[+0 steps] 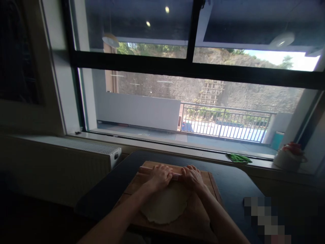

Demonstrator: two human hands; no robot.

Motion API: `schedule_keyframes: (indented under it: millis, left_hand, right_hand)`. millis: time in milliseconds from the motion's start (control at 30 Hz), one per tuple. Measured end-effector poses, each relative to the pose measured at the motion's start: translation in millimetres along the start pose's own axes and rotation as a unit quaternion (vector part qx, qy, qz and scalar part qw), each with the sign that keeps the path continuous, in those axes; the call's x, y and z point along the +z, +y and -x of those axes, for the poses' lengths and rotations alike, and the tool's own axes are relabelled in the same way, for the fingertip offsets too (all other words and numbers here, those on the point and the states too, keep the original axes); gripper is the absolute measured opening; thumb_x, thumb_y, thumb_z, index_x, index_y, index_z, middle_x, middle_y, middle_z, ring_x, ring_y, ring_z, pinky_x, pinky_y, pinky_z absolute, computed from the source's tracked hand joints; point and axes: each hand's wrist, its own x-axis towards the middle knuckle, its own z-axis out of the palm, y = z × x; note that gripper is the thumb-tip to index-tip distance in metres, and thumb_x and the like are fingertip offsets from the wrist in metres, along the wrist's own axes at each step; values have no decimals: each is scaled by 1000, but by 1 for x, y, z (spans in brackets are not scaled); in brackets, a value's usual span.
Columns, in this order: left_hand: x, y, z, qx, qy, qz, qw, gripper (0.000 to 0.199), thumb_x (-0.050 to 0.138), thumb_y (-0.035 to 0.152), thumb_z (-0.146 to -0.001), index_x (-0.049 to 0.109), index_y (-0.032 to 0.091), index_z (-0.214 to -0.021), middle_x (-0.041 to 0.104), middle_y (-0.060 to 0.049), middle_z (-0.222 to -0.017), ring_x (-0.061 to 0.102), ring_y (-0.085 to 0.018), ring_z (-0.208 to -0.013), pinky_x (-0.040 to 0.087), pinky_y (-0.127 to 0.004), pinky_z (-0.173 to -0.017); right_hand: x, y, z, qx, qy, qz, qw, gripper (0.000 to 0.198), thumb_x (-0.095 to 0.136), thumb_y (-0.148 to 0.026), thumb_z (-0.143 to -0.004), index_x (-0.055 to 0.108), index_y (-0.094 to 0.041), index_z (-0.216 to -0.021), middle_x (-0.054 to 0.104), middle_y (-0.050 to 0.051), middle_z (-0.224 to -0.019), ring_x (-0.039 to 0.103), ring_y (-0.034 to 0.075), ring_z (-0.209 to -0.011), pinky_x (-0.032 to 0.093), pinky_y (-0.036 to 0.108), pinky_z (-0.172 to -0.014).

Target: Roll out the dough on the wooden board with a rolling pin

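Observation:
Both hands grip a wooden rolling pin (145, 170), which lies crosswise at the far side of a wooden board (200, 223). My left hand (161, 176) is closed over the pin left of its middle. To the right, my right hand (192, 177) wraps over the pin, hiding most of that end. A short stretch of pin shows between the hands. Beneath my forearms, a flat, pale sheet of dough (165, 205) with an uneven near edge spreads over the board. Its far edge reaches the pin and is partly hidden by my hands.
The board rests on a dark table (109, 189) with rounded corners. A radiator (83, 145) stands left. A green cloth (238, 158) and a white pot-like vessel (289, 157) are on the windowsill. A pixelated patch covers the lower right. Beyond the window is a railing (223, 122).

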Motion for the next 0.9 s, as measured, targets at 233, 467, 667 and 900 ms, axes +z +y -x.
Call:
schedule_keyframes:
  millis: [233, 467, 667, 900]
  left_hand:
    - [3, 1, 25, 39, 30, 18, 999, 39, 35, 43, -92, 48, 27, -125, 56, -4, -122, 44, -23, -116, 19, -47, -107]
    - [-1, 3, 13, 5, -27, 0, 1000, 44, 29, 47, -93, 50, 24, -124, 56, -7, -123, 46, -25, -115, 24, -48, -104]
    - [5, 5, -4, -32, -61, -26, 997, 52, 25, 50, -92, 47, 20, -128, 51, -10, -132, 41, -28, -122, 22, -50, -105]
    - [13, 6, 11, -5, -28, -44, 999, 50, 28, 46, -93, 40, 21, -134, 51, -9, -131, 40, -28, -122, 18, -49, -107]
  right_hand:
    - [16, -19, 51, -3, 94, -30, 995, 51, 28, -46, -94, 45, -16, -132, 47, 10, -136, 32, 24, -130, 22, 36, -106]
    - [6, -16, 19, 36, 27, -3, 999, 47, 19, -43, -96, 60, -25, -112, 57, 8, -122, 40, 25, -121, 28, 44, -98]
    - [1, -3, -27, 49, -20, 3, 999, 43, 24, -41, -95, 63, -25, -103, 63, 10, -108, 50, 24, -108, 36, 41, -87]
    - [7, -5, 4, 17, -5, -10, 1000, 45, 20, -40, -97, 61, -23, -107, 60, 8, -116, 41, 22, -121, 30, 37, -96]
